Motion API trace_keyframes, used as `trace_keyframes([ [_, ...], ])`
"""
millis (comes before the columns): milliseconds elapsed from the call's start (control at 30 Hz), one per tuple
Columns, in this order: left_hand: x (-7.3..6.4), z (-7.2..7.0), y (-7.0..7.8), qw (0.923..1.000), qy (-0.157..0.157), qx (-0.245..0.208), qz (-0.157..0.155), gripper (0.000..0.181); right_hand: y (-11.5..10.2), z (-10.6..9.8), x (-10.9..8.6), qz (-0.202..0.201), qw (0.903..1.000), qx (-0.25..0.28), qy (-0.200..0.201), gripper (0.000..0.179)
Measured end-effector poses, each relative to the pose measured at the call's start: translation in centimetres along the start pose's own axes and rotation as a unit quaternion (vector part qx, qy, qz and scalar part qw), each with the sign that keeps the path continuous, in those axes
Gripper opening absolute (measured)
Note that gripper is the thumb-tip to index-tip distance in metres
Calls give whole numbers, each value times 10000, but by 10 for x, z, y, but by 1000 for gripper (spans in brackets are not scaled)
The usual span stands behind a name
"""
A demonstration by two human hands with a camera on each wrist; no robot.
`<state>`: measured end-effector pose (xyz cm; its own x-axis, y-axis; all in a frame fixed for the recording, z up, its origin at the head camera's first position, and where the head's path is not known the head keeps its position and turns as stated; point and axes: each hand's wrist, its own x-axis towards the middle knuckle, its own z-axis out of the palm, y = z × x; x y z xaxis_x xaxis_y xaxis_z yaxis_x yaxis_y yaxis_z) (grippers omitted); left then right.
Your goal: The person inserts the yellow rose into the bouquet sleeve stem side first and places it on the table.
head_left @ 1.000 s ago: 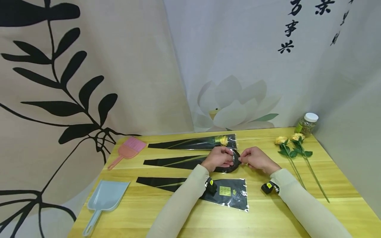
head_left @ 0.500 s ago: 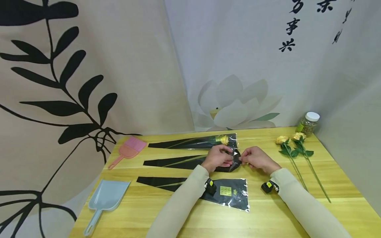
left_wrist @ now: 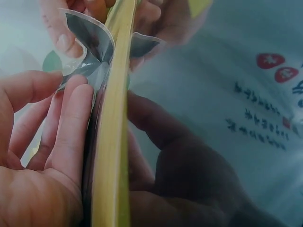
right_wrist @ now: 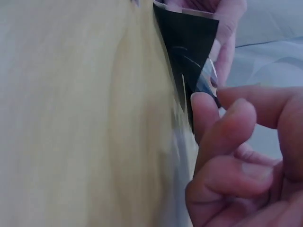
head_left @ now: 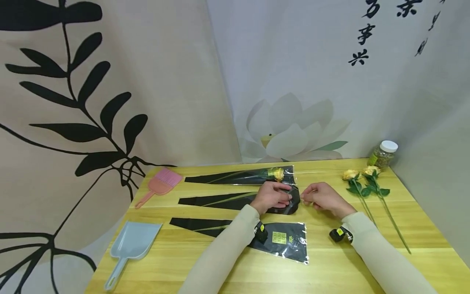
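Left hand [head_left: 271,197]: across the wide end of the middle black flower sleeve [head_left: 224,200], thumb and fingertips gripping its film.

Right hand [head_left: 324,198]: thumb and forefinger pinching that sleeve's edge at the mouth.

The held sleeve lies on the table [head_left: 330,269], wood-grained, narrow end to the left, its mouth raised between both hands.

Wrist cameras [head_left: 261,232]: two, black, one per wrist.

Far black flower sleeve [head_left: 238,176]: just beyond, a yellow rose [head_left: 278,174] inside near the wide end.

Near black flower sleeve [head_left: 291,250]: closest to the person, passing under the left forearm [head_left: 222,253]; gold lettered square [head_left: 279,237] printed on it.

Loose yellow roses [head_left: 351,174]: two, stemmed and leaved, well to the right.

Jar [head_left: 383,155]: clear, white-lidded, behind those blooms; contents I cannot make out.

Hand brush [head_left: 161,183]: pink, far left.

Dustpan [head_left: 134,241]: light blue, nearer than the brush.

Cloth hangings [head_left: 176,81]: behind, printed with black leaves, a pale lotus and black characters.
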<state>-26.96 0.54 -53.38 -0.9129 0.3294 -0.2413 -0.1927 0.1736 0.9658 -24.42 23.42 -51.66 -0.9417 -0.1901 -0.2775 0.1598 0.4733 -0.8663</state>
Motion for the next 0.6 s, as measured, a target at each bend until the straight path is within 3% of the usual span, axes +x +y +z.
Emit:
trace_keyframes([
  [300, -3, -3, 1, 9999, -132, -43, 18, 31, 5, -24, -24, -156, 9997, -147, 83, 37],
  [600, -6, -4, 2, 9999, -78, -114, -9, 31, 26, -60, -52, -224, 9971, -538, 480, 44],
])
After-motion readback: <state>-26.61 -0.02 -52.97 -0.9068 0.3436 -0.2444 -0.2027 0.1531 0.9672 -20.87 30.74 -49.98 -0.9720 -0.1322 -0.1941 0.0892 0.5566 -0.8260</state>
